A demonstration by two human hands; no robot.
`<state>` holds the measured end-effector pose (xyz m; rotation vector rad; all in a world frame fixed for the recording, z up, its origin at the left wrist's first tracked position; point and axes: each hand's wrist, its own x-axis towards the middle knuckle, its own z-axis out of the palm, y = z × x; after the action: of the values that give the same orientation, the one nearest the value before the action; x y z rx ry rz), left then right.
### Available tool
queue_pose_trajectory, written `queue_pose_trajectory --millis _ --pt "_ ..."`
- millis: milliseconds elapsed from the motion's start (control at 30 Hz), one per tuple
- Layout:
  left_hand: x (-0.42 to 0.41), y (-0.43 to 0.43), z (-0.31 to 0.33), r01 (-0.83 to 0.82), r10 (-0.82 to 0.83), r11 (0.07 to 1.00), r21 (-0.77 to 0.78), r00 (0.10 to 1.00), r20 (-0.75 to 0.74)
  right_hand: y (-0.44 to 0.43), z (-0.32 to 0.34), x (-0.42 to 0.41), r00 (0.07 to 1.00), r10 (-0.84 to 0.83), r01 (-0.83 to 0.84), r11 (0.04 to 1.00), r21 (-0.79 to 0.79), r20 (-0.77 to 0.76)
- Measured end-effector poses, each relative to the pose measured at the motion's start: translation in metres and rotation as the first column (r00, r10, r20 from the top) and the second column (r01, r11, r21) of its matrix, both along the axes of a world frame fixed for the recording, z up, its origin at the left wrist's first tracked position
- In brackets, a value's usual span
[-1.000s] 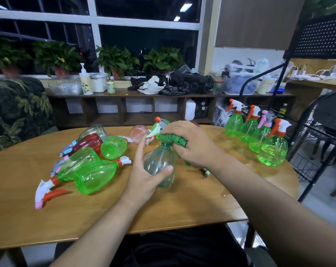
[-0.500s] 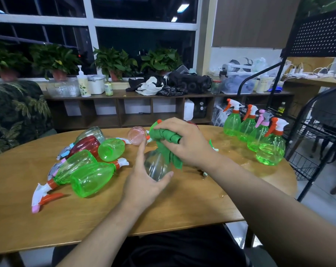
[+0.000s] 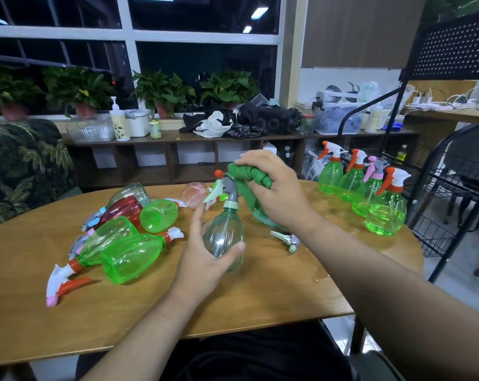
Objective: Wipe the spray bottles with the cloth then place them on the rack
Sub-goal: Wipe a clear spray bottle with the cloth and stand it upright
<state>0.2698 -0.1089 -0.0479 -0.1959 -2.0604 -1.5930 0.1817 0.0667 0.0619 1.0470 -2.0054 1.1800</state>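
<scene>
My left hand (image 3: pixel 205 259) grips a clear teal spray bottle (image 3: pixel 225 235) upright at the middle of the wooden table (image 3: pixel 178 312). My right hand (image 3: pixel 276 199) holds a bunched green cloth (image 3: pixel 246 182) just right of the bottle's grey and green spray head (image 3: pixel 223 192). A heap of green, red and clear bottles (image 3: pixel 123 232) lies on its side to the left. Several upright green bottles (image 3: pixel 370 193) stand at the table's right edge. The black wire rack (image 3: pixel 458 188) is beyond them on the right.
A loose spray trigger (image 3: pixel 286 239) lies on the table by my right wrist, with wet patches nearby. A low shelf (image 3: pixel 178 149) with plants, containers and bags runs along the window behind. A leafy-patterned chair (image 3: pixel 21 166) sits at the far left.
My right hand with the cloth has lifted off the spray head and shifted right, uncovering the grey trigger. The bottle in my left hand has come back from tilted to upright.
</scene>
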Motion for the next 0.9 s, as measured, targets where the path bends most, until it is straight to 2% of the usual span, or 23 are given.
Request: queue_pose_trajectory --millis 133,233,333,367,433,500,567,633,767,900 --pt "0.002 -0.002 0.000 0.065 -0.065 0.997 0.049 0.998 -0.008 -0.006 -0.016 -0.006 0.991 0.099 -0.111 0.984 0.138 0.096" --pt "0.003 -0.007 0.004 0.079 -0.073 0.992 0.099 0.996 -0.056 0.003 -0.026 -0.010 0.995 0.032 -0.046 0.987 0.153 0.094" --pt "0.003 -0.009 0.007 0.067 -0.053 0.989 0.135 0.993 -0.105 0.010 -0.030 -0.011 0.997 -0.043 0.026 0.969 0.247 0.065" --pt "0.004 -0.007 0.009 0.075 -0.060 0.988 0.132 0.992 -0.110 0.010 -0.029 -0.010 0.996 -0.050 0.035 0.977 0.212 0.070" --pt "0.005 -0.004 0.011 0.089 -0.075 0.986 0.144 0.992 -0.100 0.007 -0.022 -0.005 0.994 -0.064 0.061 0.997 0.036 0.088" --pt "0.004 -0.006 0.011 0.102 -0.087 0.983 0.154 0.991 -0.105 0.002 -0.011 -0.003 0.993 -0.078 0.088 0.988 -0.124 0.085" --pt "0.004 -0.008 0.010 0.110 -0.096 0.982 0.154 0.991 -0.098 -0.004 0.002 0.000 0.993 -0.042 0.065 0.974 -0.219 0.107" --pt "0.005 -0.008 0.009 0.116 -0.105 0.983 0.144 0.991 -0.083 -0.010 0.012 0.000 0.987 0.039 -0.004 0.974 -0.224 0.155" --pt "0.007 -0.006 0.008 0.151 -0.143 0.981 0.118 0.987 -0.079 -0.020 0.015 -0.004 0.959 0.095 -0.101 0.995 0.009 0.268" --pt "0.010 -0.007 0.012 0.144 -0.127 0.975 0.171 0.986 -0.110 -0.016 0.003 -0.006 0.908 0.143 -0.120 0.989 -0.082 0.393"
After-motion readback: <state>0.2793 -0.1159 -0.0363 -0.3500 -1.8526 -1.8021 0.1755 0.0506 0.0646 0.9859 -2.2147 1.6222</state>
